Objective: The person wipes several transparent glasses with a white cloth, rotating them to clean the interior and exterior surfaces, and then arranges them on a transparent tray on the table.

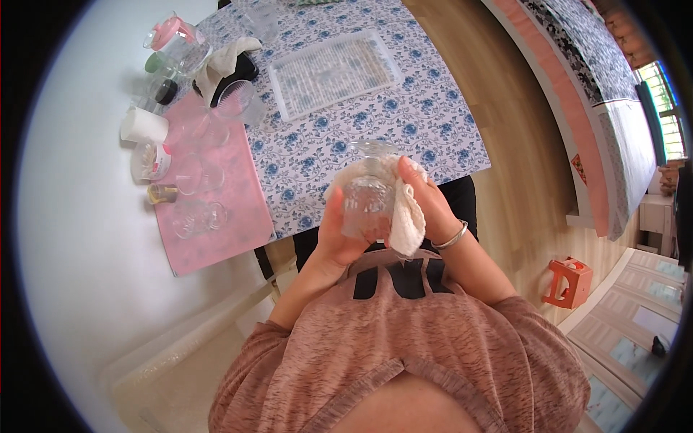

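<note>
A clear footed glass (368, 202) with a textured bowl is in front of my chest, over the near edge of the table. Its round, flat end points away from me. My left hand (338, 234) grips the bowl from the left, fingers wrapped under it. On the other side, my right hand (431, 204) holds a cream cloth (408, 220) against the glass. Part of the cloth hangs down between glass and right palm, and some shows behind the glass. The undersides of both hands' fingers are mostly hidden.
A blue-flowered tablecloth (317, 155) covers the table; a clear plastic tray (336, 72) lies on it. On a pink mat (234, 242) at left stand several glasses (198, 173), a white cup (144, 126) and a swab tub (151, 160). An orange stool (569, 283) is on the floor.
</note>
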